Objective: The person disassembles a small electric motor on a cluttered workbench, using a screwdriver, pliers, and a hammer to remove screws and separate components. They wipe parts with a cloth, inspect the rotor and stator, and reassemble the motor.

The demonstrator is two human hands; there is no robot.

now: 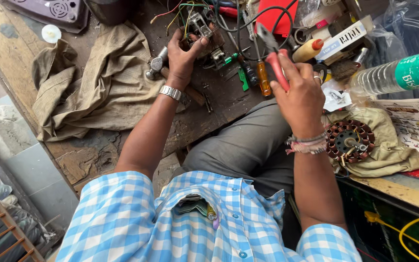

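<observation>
Left hand (183, 56) grips wired motor part (201, 29) | right hand (299, 92), beside it, holds red-handled pliers (273, 58) | steady part, nip squarely.

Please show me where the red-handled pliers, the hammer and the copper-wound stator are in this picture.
red-handled pliers (278, 68), head view, on the red handle above the right hand.
hammer (157, 63), head view, on the metal head beside the left hand.
copper-wound stator (350, 140), head view, on its central hub.
</observation>
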